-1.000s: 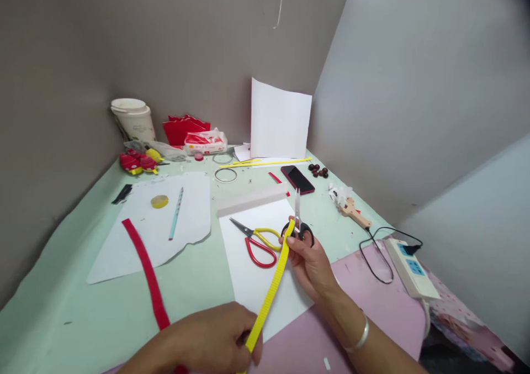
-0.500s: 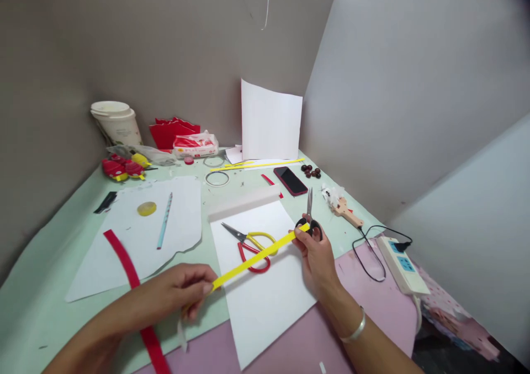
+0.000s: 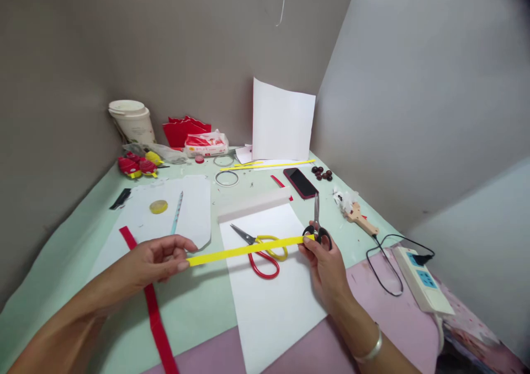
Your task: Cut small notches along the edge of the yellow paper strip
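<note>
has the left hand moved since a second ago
Yes. The left hand, pinching the long yellow paper strip, has gone up and left, from the near edge of the white sheet to beside the red strip.

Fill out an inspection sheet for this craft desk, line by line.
Surface: green table, pink mat at the near right, white sheet in the middle.
Job's things: yellow strip held level between both hands; black scissors in the right hand, blades up.
Clutter: red and yellow scissors, red strip, phone, pencil, cup, beads.
Grippers: left hand pinches one strip end; right hand holds the other end and the scissors.
Cables: black cord plugged into power strip.
Surroundings: grey walls; upright white paper.
</note>
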`<state>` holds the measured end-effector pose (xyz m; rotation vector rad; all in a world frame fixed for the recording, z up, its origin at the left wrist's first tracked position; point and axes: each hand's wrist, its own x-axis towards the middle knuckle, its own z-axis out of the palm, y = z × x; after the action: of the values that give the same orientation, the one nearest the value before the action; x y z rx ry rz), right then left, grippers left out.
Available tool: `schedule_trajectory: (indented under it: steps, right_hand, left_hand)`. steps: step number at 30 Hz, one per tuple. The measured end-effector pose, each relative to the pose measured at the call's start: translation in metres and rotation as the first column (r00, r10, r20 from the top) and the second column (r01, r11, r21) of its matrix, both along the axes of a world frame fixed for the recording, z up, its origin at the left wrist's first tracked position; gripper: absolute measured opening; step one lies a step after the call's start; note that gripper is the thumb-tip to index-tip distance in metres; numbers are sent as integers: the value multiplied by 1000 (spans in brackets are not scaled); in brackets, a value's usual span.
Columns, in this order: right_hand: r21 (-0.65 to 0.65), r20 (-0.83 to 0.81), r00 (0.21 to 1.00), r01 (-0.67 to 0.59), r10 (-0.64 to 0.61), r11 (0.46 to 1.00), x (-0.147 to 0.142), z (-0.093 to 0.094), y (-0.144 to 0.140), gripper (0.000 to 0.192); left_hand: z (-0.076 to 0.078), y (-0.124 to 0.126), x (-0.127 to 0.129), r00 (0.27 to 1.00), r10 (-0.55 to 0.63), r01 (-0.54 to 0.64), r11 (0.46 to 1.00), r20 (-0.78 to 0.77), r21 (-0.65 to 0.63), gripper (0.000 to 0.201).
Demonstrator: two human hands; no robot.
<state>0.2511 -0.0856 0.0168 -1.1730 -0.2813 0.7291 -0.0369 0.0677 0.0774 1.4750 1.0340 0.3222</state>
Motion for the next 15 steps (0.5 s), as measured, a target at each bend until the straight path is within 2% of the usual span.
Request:
schedule_trajectory:
  steps: [3,6,10,15]
  right_hand:
    - [-7,-2,1000,0,0,1000,0,1,0,44]
    - [-16,-2,1000,-4,4,1000,0,1,0,41]
    - [-29,-4,1000,-16,16,999,0,0,0,41]
    - [-44,5,1000,-25,25,999,-1,-1,0,42]
  left_hand:
    - [4,1,-5,1000,-24,24,1000,-4,8,26]
    - [7,1,-6,999,14,-12,999,-47,46,29]
    - [7,3,-7,983,165,-153,978,-81,140,33]
    - [-3,14,-16,949,316,-315,931,22,183,42]
